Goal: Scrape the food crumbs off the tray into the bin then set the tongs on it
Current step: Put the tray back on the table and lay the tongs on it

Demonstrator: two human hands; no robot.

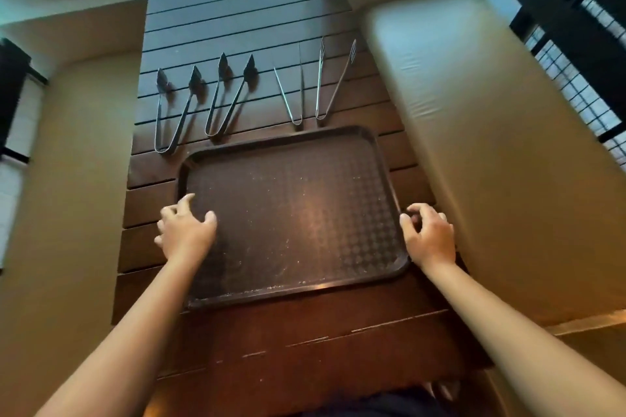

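On the surface (305,342), we hover our left hand (186,234) and right hand (430,234), grips released, at the crumb-dusted tray's (291,213) sides.

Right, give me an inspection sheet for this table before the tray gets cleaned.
Surface: dark slatted wooden table, worn marks along the near edge.
Tray: brown tray lying flat on the table, pale crumbs scattered over it, thickest near the front rim.
Tongs: four pairs of tongs in a row on the table beyond the tray, none on it.
Bin: nothing seen.
Clutter: nothing seen.
Hands: left hand open over the tray's left edge; right hand at its right edge, fingers curled, grip not clear.
Cables: nothing seen.
Surroundings: tan padded benches on both sides; dark lattice screen far right.
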